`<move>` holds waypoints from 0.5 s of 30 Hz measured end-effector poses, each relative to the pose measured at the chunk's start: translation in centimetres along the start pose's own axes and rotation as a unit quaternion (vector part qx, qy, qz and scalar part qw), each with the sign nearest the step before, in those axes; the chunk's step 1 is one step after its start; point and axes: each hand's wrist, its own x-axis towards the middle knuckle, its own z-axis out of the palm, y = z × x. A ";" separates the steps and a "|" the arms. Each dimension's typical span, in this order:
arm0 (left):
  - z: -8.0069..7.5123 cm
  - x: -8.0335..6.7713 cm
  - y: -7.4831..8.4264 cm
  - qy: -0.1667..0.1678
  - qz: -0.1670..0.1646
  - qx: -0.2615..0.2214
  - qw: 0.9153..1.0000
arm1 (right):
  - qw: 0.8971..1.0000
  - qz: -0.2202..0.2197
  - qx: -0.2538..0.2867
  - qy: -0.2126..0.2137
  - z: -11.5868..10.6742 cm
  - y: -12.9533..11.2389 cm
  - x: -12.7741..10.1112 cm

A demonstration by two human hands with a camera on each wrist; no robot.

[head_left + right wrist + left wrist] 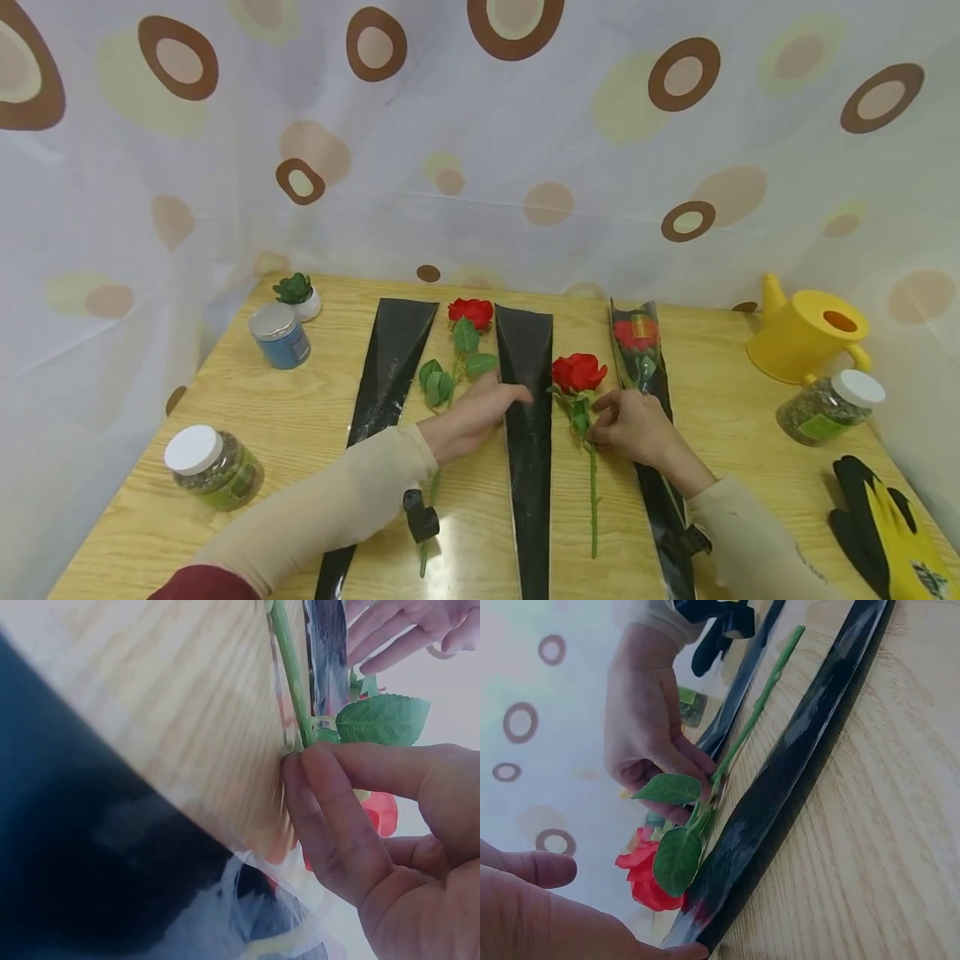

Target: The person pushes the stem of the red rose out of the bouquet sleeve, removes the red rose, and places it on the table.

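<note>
Between thumb and fingers my right hand [633, 429] pinches the green stem of an artificial red rose [579, 372], just under its leaves; the right wrist view shows this grip on the rose stem [291, 664] closely. The rose lies on the table beside the middle black flower sleeve [528, 433]. My left hand [474, 417] is over that sleeve's left edge, its fingers extended and holding nothing; whether they touch the sleeve is hard to tell. Left of it lies another red rose [471, 313], its stem partly hidden by the left arm.
A black sleeve [386, 367] lies at left; one with a rose inside, the filled sleeve [652, 383], lies at right. Around stand a potted succulent [295, 289], blue tin [280, 337], jars [213, 467] [828, 408] and yellow watering can [795, 333]. Gloves [885, 533] lie front right.
</note>
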 end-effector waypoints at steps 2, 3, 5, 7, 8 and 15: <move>-0.1 -0.1 0.0 0.015 -0.012 0.016 1.000 | 1.000 0.000 -0.005 0.003 0.0 -0.1 -0.3; -0.1 -0.2 0.1 0.023 -0.017 0.025 0.999 | 1.000 0.000 -0.008 0.006 0.0 -0.1 -0.4; -0.1 -0.4 0.2 0.038 -0.024 0.041 0.998 | 1.000 -0.001 -0.017 0.009 0.0 -0.2 -0.6; 0.1 -0.6 0.3 0.045 -0.023 0.061 0.997 | 1.000 0.000 -0.026 0.012 -0.2 -0.4 -0.7; 0.3 -0.7 0.4 0.047 -0.018 0.071 0.996 | 1.000 0.000 -0.029 0.010 -0.4 -0.5 -0.8; 2.9 -1.8 1.2 0.001 0.046 0.103 0.994 | 1.000 0.011 0.017 -0.014 -4.0 -0.6 -0.9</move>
